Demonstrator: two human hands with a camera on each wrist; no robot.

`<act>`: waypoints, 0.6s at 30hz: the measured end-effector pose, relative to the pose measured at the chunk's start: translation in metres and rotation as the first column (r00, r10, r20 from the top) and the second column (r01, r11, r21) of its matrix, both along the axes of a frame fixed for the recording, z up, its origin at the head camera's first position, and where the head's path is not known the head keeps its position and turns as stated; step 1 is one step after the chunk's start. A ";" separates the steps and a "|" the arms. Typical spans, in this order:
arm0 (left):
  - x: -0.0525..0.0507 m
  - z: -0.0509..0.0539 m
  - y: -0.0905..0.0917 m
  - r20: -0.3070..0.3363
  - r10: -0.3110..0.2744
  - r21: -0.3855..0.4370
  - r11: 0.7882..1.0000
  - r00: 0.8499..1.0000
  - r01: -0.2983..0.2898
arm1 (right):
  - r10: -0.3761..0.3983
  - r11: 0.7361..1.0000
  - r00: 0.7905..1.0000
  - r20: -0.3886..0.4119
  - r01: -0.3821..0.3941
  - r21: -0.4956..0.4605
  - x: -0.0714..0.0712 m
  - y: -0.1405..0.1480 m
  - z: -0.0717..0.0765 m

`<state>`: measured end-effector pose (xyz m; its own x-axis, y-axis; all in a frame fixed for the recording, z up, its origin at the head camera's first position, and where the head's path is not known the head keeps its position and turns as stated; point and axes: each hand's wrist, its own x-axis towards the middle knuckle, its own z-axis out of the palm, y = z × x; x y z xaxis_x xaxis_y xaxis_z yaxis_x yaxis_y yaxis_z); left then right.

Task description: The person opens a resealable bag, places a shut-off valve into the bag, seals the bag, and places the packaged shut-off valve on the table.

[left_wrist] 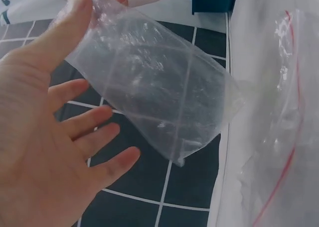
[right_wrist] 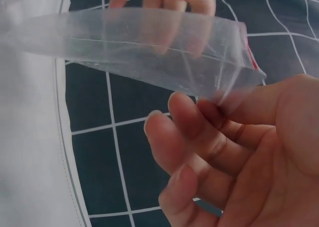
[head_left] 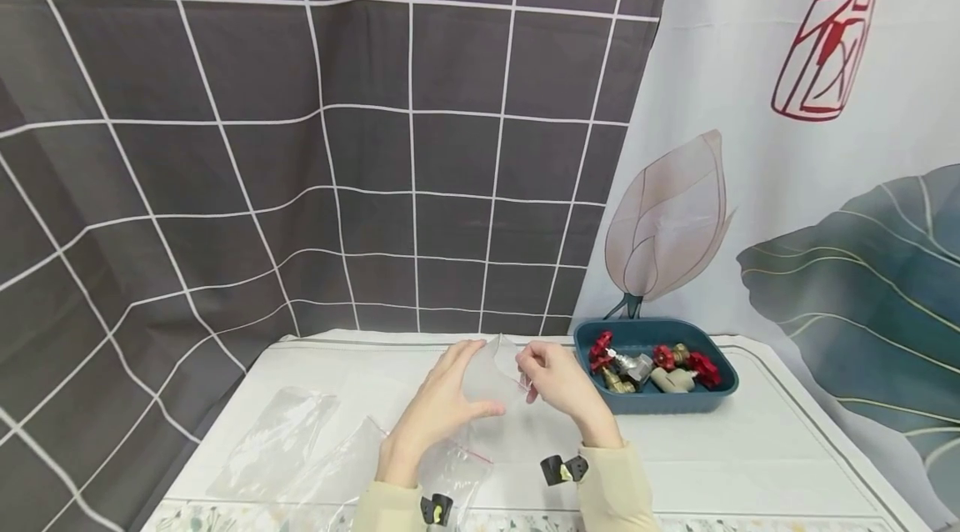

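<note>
A clear plastic bag (head_left: pixel 483 375) (left_wrist: pixel 159 82) (right_wrist: pixel 94 38) with a red line near its mouth hangs above the table between the hands. My right hand (head_left: pixel 561 386) (right_wrist: pixel 239 152) pinches a corner at the mouth between thumb and index finger, the other fingers loosely bent. My left hand (head_left: pixel 438 403) (left_wrist: pixel 55 127) has its fingers spread along the bag's other side. Its thumb lies against the upper part of the bag in the left wrist view; the other fingers are relaxed. The bag looks slightly puffed out, with nothing visible inside.
More clear bags (head_left: pixel 277 432) (left_wrist: pixel 271 152) with red lines lie flat at the table's left and front middle. A blue tray (head_left: pixel 667 404) at the back right holds several red-handled metal valves and fittings. A dark grid curtain (head_left: pixel 450 157) hangs behind the white table (head_left: pixel 750 457).
</note>
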<state>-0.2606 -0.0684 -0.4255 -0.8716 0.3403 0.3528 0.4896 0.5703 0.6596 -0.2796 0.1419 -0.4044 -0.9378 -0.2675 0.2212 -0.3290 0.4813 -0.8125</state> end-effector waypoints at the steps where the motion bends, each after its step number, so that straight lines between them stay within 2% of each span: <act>1: 0.000 -0.001 0.000 0.010 -0.012 0.002 1.000 1.000 0.012 | 0.009 1.000 1.000 0.005 -0.009 -0.008 0.000 0.000 0.000; 7: -0.003 -0.005 0.000 0.073 -0.041 0.027 0.999 0.996 0.039 | 0.037 0.999 0.999 0.019 -0.037 -0.010 0.001 0.002 0.000; 18: -0.008 -0.010 0.002 0.036 -0.001 -0.012 1.000 0.999 0.001 | 0.043 0.999 0.999 0.017 -0.043 0.003 -0.001 0.004 -0.003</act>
<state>-0.2691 -0.0659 -0.4358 -0.8833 0.3454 0.3170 0.4664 0.5781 0.6695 -0.2809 0.1458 -0.4077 -0.9292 -0.3081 0.2043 -0.3354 0.4701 -0.8164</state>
